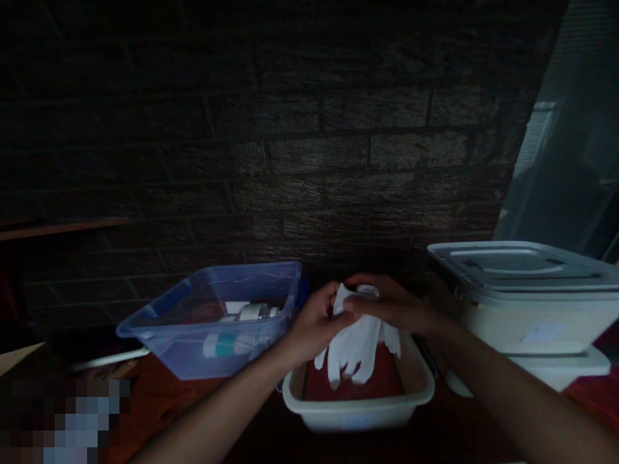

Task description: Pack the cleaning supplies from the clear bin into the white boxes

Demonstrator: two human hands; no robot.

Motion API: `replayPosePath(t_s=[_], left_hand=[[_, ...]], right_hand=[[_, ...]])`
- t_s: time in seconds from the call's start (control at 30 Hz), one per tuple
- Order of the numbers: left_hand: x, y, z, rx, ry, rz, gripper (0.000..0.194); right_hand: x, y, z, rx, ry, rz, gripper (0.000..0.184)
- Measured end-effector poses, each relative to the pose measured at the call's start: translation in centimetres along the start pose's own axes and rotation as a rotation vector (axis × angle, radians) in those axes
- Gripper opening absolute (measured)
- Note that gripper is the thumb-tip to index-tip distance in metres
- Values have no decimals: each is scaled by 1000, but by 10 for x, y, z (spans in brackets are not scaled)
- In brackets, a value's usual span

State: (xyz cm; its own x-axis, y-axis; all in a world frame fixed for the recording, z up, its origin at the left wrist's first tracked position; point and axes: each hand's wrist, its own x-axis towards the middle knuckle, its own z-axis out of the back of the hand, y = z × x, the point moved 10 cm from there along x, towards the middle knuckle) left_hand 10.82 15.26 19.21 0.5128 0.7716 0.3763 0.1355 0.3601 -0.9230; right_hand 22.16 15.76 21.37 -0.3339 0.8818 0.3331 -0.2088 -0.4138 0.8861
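A pair of white gloves (355,345) hangs fingers-down from my two hands, over a white plastic tub (358,407). My left hand (316,319) grips the cuff end from the left, its fingertips partly behind the cloth. From the right, my right hand (387,303) holds the same end, thumb pressed on the front and fingers behind. Inside the tub shows a dark red, flat surface (319,385); whether the glove fingertips touch it I cannot tell.
Left of the tub stands a clear bluish plastic bin (193,351) holding bottles (227,343). On the right, a white lidded box (527,316) rests on another white piece. A dark brick wall (319,154) rises behind, with a glass pane (561,148) at far right.
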Motion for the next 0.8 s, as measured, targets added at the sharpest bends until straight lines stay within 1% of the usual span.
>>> replayPosePath(t_s=[0.07, 0.1, 0.17, 0.2, 0.23, 0.3, 0.33, 0.4, 0.47, 0.5, 0.53, 0.6, 0.63, 0.67, 0.73, 0.8], left_hand=[[-1, 6, -1, -11, 13, 30, 34], [-3, 10, -1, -32, 13, 63, 39], [-9, 22, 0, -74, 18, 139, 50], [-12, 27, 0, -78, 32, 177, 51], [-17, 33, -1, -70, 56, 215, 47], [-25, 40, -3, -44, 123, 287, 34], [-29, 41, -5, -26, 167, 318, 29], [-33, 36, -10, -10, 246, 338, 26], [-30, 23, -13, -50, 269, 293, 37], [-27, 16, -13, -83, 258, 263, 44], [-24, 11, -12, -112, 230, 239, 45], [-17, 11, -8, -112, 157, 226, 33], [-15, 14, -5, -86, 109, 230, 30], [-13, 17, 0, -53, 50, 233, 31], [-14, 23, 13, -3, -77, 229, 34], [-17, 25, 27, 19, -184, 213, 35]], right_hand=[[3, 6, -6, -151, 4, 60, 25], [5, 9, -6, -185, -13, 88, 27], [8, 14, 0, -186, -87, 134, 32], [8, 16, 4, -183, -129, 157, 34], [8, 19, 10, -174, -174, 175, 36], [7, 23, 21, -153, -255, 199, 37], [7, 25, 24, -145, -276, 206, 37], [7, 28, 22, -143, -262, 210, 36], [8, 28, 12, -144, -189, 192, 36], [9, 27, 5, -138, -148, 177, 36], [10, 25, -1, -123, -115, 163, 35], [12, 22, -8, -73, -103, 140, 31], [12, 19, -7, -38, -125, 127, 30], [12, 15, -5, 1, -156, 106, 31], [10, 3, 3, 79, -213, 43, 38], [7, -12, 14, 141, -248, -27, 41]])
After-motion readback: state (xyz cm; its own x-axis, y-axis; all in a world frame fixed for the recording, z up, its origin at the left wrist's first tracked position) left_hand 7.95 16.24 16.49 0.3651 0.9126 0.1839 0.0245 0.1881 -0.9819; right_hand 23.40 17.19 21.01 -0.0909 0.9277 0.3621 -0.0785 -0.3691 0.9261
